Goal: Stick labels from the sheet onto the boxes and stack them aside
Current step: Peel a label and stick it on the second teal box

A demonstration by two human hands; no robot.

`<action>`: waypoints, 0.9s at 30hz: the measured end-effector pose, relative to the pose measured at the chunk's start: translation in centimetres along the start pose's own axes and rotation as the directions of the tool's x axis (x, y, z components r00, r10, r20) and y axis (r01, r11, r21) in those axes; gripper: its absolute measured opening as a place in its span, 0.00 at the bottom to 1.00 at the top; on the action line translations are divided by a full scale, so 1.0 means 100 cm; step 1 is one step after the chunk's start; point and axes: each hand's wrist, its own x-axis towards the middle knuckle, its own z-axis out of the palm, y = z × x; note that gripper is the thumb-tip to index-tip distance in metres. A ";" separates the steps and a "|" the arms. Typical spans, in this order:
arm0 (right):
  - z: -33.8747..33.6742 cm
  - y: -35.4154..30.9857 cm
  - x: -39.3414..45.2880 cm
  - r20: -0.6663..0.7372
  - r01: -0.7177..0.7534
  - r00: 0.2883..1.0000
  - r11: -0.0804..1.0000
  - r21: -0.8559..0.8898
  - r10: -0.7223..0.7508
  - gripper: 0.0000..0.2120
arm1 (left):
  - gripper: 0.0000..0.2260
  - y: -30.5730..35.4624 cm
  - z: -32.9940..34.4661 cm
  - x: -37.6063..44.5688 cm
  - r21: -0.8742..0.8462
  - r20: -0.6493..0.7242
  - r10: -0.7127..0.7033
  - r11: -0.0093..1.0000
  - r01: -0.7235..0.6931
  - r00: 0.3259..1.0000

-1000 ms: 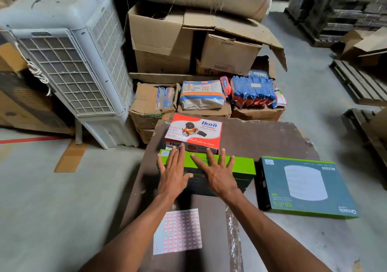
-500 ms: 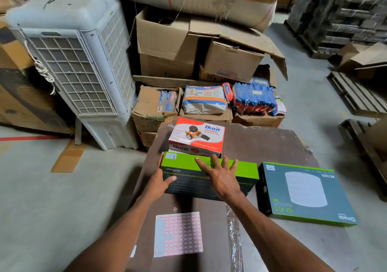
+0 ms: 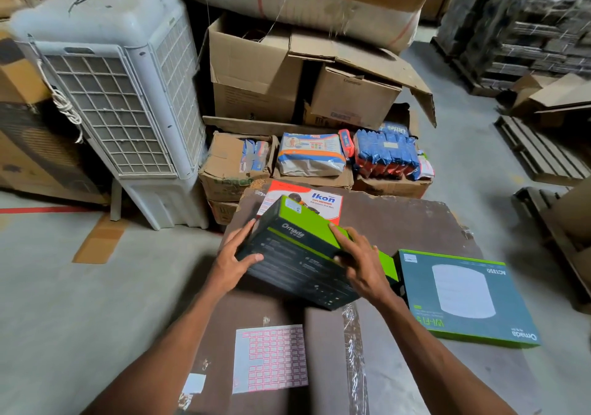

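A dark and green Omada box (image 3: pixel 300 254) is lifted and tilted above the brown work surface (image 3: pixel 403 223). My left hand (image 3: pixel 235 259) grips its left end, thumb on the dark face. My right hand (image 3: pixel 359 262) holds its green top edge near the right end. A small white label sits on the green side at the box's far corner. The label sheet (image 3: pixel 271 358) with pink-framed stickers lies flat near me. Behind the lifted box lies a red and white Ikon box (image 3: pixel 315 200). A flat teal Omada Wi-Fi box (image 3: pixel 463 296) lies at the right.
A white air cooler (image 3: pixel 118 95) stands at the left. Open cartons (image 3: pixel 256 72) and packs of goods (image 3: pixel 311 154) crowd the far side. Wooden pallets (image 3: pixel 540 155) lie on the concrete floor at the right. A small white scrap (image 3: pixel 194 384) lies near the sheet.
Both hands went from lying flat on the green box to gripping it. The box has been lifted off the surface and tilted, its dark face turned up toward me.
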 end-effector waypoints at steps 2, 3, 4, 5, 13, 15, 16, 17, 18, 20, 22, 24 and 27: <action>-0.005 0.005 -0.002 0.007 -0.048 0.999 0.983 0.179 0.048 0.39 | 0.35 0.021 -0.006 0.010 0.052 -0.003 0.063 0.997 -0.062 0.998; -0.006 0.007 -0.004 0.013 -0.080 0.997 0.964 0.254 0.079 0.41 | 0.35 0.030 -0.008 0.014 0.120 -0.010 0.108 0.987 -0.106 0.994; -0.006 0.008 -0.007 0.021 -0.110 0.994 0.944 0.312 0.109 0.42 | 0.35 0.040 -0.009 0.017 0.211 -0.020 0.157 0.966 -0.149 0.987; -0.003 0.012 -0.009 0.029 -0.133 0.991 0.925 0.356 0.131 0.44 | 0.36 0.050 -0.010 0.019 0.296 -0.027 0.219 0.934 -0.202 0.975; 0.028 0.023 -0.027 0.177 -0.412 0.904 0.680 0.606 0.390 0.42 | 0.31 0.120 0.007 0.032 0.648 0.116 0.430 0.650 -0.397 0.895; 0.029 0.011 -0.029 0.160 -0.421 0.891 0.644 0.639 0.424 0.40 | 0.30 0.124 0.015 0.033 0.657 0.172 0.394 0.637 -0.404 0.903; 0.026 0.004 -0.028 0.073 -0.385 0.893 0.668 0.637 0.444 0.41 | 0.29 0.123 0.020 0.033 0.661 0.194 0.372 0.634 -0.401 0.908; 0.020 -0.003 -0.026 -0.066 -0.320 0.893 0.731 0.603 0.445 0.45 | 0.29 0.121 0.024 0.033 0.667 0.203 0.357 0.631 -0.396 0.912; 0.011 -0.011 -0.024 -0.221 -0.236 0.889 0.815 0.530 0.401 0.48 | 0.28 0.119 0.026 0.033 0.674 0.200 0.344 0.631 -0.383 0.918; -0.009 -0.026 -0.017 -0.435 -0.088 0.877 0.958 0.272 0.204 0.45 | 0.28 0.115 0.027 0.035 0.684 0.175 0.328 0.638 -0.354 0.928; -0.018 -0.032 -0.008 -0.353 -0.014 0.935 1.000 0.013 0.017 0.36 | 0.28 0.111 0.026 0.035 0.691 0.155 0.320 0.641 -0.334 0.935; -0.016 -0.028 0.000 -0.184 0.032 0.981 0.985 -0.172 -0.064 0.30 | 0.27 0.108 0.027 0.033 0.705 0.150 0.341 0.621 -0.342 0.928; -0.011 -0.022 0.006 -0.140 0.046 0.986 0.947 -0.319 -0.095 0.28 | 0.23 0.108 0.029 0.028 0.699 0.120 0.378 0.624 -0.348 0.918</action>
